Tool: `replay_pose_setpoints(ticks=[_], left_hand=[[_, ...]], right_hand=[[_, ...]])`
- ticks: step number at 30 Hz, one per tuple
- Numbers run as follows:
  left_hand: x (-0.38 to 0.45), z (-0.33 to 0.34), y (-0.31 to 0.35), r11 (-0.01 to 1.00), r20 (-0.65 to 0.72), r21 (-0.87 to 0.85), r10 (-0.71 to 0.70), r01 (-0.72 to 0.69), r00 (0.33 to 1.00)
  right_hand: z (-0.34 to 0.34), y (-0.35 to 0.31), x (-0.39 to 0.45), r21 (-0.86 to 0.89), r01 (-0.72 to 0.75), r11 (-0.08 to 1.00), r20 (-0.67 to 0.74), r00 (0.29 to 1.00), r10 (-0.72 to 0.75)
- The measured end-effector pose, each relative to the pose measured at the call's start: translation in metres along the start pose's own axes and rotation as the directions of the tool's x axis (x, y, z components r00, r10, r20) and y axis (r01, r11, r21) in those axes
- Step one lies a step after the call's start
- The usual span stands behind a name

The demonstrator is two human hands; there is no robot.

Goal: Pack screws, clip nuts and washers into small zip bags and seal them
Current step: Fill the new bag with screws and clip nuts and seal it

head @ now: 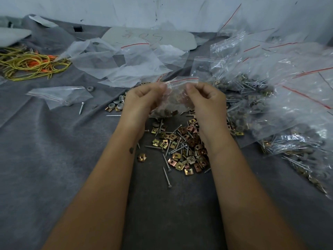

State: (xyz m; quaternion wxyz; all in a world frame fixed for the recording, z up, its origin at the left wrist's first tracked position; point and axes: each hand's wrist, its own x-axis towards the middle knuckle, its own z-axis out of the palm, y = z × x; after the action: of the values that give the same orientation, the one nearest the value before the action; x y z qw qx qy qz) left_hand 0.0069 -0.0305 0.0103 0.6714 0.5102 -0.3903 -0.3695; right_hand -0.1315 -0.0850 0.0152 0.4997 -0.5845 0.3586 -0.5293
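While both hands are raised above the loose hardware, the scene reads so:

Left hand: the left hand (142, 98) has its fingers curled, thumb and forefinger pinching the top edge of the small zip bag (175, 97) at its left corner.
Right hand: the right hand (205, 100) pinches the same red-lined top edge at its right end, fingers curled inward.
Bag: held up between the two hands; dark pieces lie in its bottom; whether the seal is closed I cannot tell.
Loose hardware: clip nuts (187, 150) and screws (166, 169) lie heaped on the grey cloth (54, 150) below the wrists; grey washers (115, 105) sit just left of the left hand.
Right side: a pile of filled bags (270, 98).
Far left: yellow cords (32, 65); an empty bag (59, 95) lies nearer.
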Motion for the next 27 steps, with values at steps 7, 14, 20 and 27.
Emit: replay_pose_setpoints(ticks=[7, 14, 20, 27], left_hand=[[-0.003, 0.007, 0.000, 0.979, -0.135, -0.056, 0.186, -0.195, 0.973], [-0.005, 0.008, 0.000, 0.981, -0.186, 0.009, 0.192, -0.194, 0.964], [-0.003, 0.004, -0.002, 0.989, -0.177, -0.003, 0.145, -0.148, 0.973], [-0.002, 0.006, -0.001, 0.996, -0.160, 0.006, 0.086, -0.086, 0.983]], right_hand=[[-0.004, -0.003, 0.002, 0.054, 0.072, 0.996, -0.005, 0.997, -0.072], [-0.010, -0.006, 0.002, 0.102, 0.044, 0.994, -0.019, 0.999, -0.042], [-0.010, -0.006, 0.002, 0.128, -0.006, 0.992, -0.008, 1.000, 0.007], [-0.010, -0.003, 0.005, 0.118, 0.000, 0.993, -0.045, 0.999, 0.006]])
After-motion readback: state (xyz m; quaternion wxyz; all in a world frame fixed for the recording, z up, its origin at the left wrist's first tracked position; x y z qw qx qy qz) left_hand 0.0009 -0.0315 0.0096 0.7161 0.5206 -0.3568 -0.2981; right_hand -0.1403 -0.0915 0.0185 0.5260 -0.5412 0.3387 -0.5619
